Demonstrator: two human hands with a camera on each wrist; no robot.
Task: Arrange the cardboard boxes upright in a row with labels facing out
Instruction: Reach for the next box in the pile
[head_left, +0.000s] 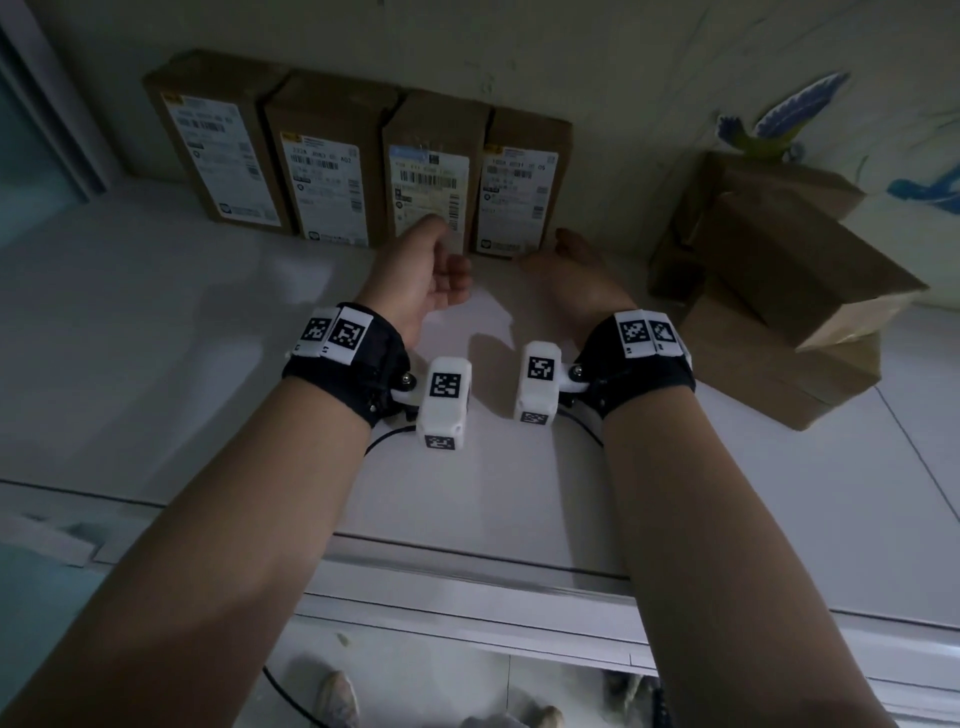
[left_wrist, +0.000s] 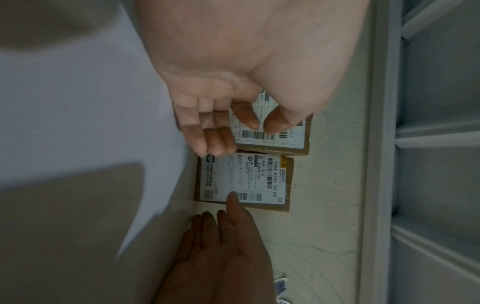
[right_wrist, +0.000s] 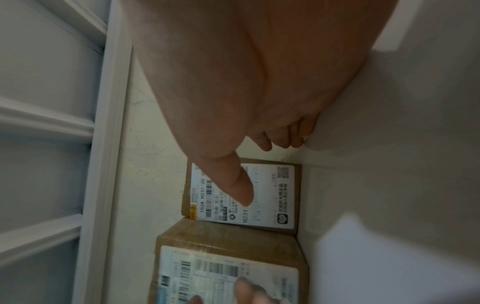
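Note:
Several brown cardboard boxes (head_left: 332, 161) stand upright in a row against the wall, white shipping labels facing me. My left hand (head_left: 441, 260) hovers in front of the third box (head_left: 431, 171), fingers loosely curled and holding nothing; the left wrist view shows this hand (left_wrist: 246, 121) over that box's label (left_wrist: 270, 139). My right hand (head_left: 550, 254) lies with straight fingers on the ledge by the right lower corner of the last box (head_left: 519, 187). In the right wrist view its thumb (right_wrist: 241, 189) lies across the last box's label (right_wrist: 272, 195).
A loose pile of plain brown boxes (head_left: 779, 291) sits at the right of the white ledge (head_left: 208, 338). A window frame (head_left: 47, 119) borders the left. The ledge's front edge (head_left: 467, 566) runs below my forearms, with shoes on the floor beneath.

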